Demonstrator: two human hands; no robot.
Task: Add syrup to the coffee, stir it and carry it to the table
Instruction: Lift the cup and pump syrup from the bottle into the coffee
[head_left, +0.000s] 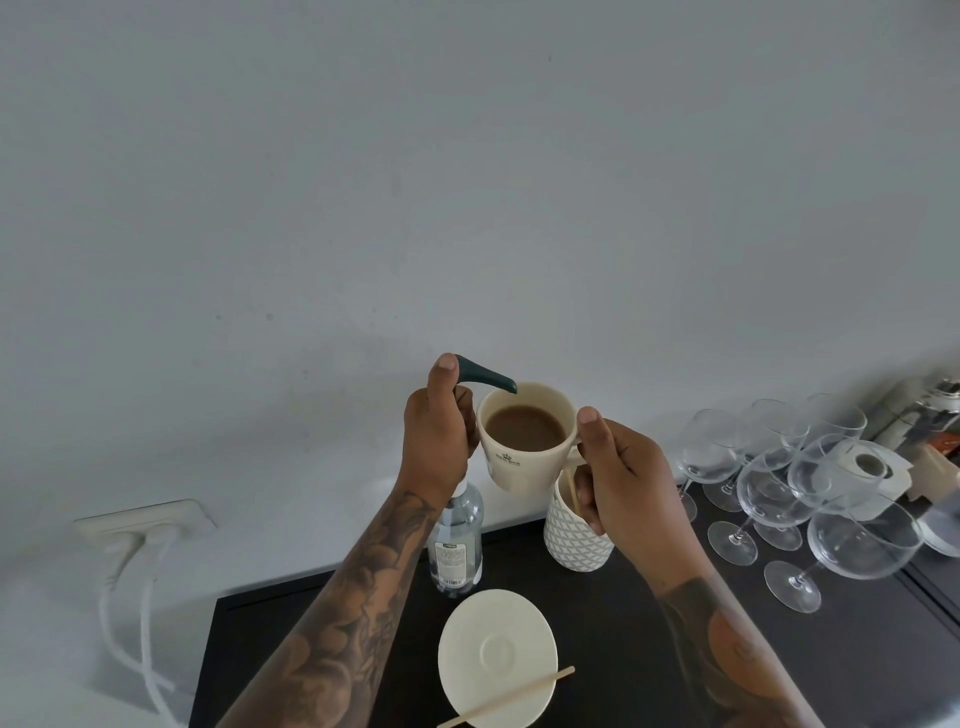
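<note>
My right hand (621, 475) holds a cream coffee cup (524, 457) by its handle, lifted above the dark counter (649, 649). Brown coffee fills the cup. My left hand (436, 441) grips the dark green pump head (485, 376) of a clear syrup bottle (457, 545), thumb on top. The pump's spout tip sits over the cup's rim. A cream saucer (498, 657) lies on the counter below, with a wooden stir stick (511, 696) resting across its near edge.
A patterned white holder (574, 535) with wooden sticks stands under my right hand. Several empty wine glasses (810, 499) crowd the counter's right side. A wall socket with white cables (145, 525) is at the left. The white wall is close behind.
</note>
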